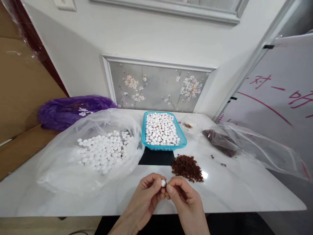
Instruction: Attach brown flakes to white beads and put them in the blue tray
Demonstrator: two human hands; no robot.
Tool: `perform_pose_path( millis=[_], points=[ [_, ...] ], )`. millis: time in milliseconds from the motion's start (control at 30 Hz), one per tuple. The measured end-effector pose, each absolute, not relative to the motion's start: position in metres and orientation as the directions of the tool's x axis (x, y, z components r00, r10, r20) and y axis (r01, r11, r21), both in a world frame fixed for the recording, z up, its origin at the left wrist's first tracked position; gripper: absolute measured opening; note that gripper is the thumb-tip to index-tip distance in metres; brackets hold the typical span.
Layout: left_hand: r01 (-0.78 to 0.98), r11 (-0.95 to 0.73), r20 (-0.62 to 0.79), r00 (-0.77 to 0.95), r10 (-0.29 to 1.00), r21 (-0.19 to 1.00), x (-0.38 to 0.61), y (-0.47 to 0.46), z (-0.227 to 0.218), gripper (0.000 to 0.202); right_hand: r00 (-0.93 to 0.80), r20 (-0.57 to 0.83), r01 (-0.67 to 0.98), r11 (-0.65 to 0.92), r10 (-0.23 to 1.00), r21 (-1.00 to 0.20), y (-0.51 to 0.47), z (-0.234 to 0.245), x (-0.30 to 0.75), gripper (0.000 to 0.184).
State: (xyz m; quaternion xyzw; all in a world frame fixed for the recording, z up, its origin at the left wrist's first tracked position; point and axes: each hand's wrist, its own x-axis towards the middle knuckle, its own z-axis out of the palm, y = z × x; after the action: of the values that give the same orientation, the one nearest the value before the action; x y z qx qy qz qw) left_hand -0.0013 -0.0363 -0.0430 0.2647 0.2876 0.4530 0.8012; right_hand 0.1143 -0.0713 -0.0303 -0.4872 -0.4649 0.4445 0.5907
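Above the table's front edge, my left hand (149, 192) pinches a small white ball (163, 183) between thumb and fingers. My right hand (184, 197) is closed too, its thumb and forefinger pressed together at the ball's right side on a small dark brown piece, mostly covered by the fingertips. Just beyond my right hand lies a heap of small reddish-brown star-shaped pieces (187, 168). Many white balls with brown bits among them fill a blue plastic basket (182, 140) behind my hands. To the left, a clear plastic bag (61, 163) holds loose white balls.
A purple plastic bag (56, 111) sits at the back left beside cardboard (22, 75). On the right lies a clear bag of brown pieces (220, 142), with a few loose brown pieces (223, 164) near it. The white marbled table (232, 192) meets a panelled wall behind.
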Motion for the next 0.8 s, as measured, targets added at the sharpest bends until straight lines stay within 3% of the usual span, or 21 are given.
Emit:
perform_pose_path(
  millis=[300, 533, 800],
  points=[
    [-0.591, 0.415, -0.204, 0.392, 0.897, 0.692, -0.0027, -0.0365, -0.0466, 0.008, 0.195, 0.194, 0.069, 0.184, 0.961, -0.981, -0.0733, -0.0336, 0.1126, 0.019],
    [-0.577, 0.417, -0.200, 0.402, 0.893, 0.703, -0.0050, -0.0380, -0.0442, 0.007, 0.197, 0.139, 0.017, 0.139, 0.970, -0.990, -0.0727, -0.0337, 0.1120, 0.019],
    [-0.559, 0.400, -0.181, 0.406, 0.896, 0.726, -0.0038, -0.0393, -0.0393, 0.008, 0.155, 0.047, -0.152, 0.070, 0.987, -0.986, -0.0739, -0.0337, 0.1125, 0.019]
  ],
)
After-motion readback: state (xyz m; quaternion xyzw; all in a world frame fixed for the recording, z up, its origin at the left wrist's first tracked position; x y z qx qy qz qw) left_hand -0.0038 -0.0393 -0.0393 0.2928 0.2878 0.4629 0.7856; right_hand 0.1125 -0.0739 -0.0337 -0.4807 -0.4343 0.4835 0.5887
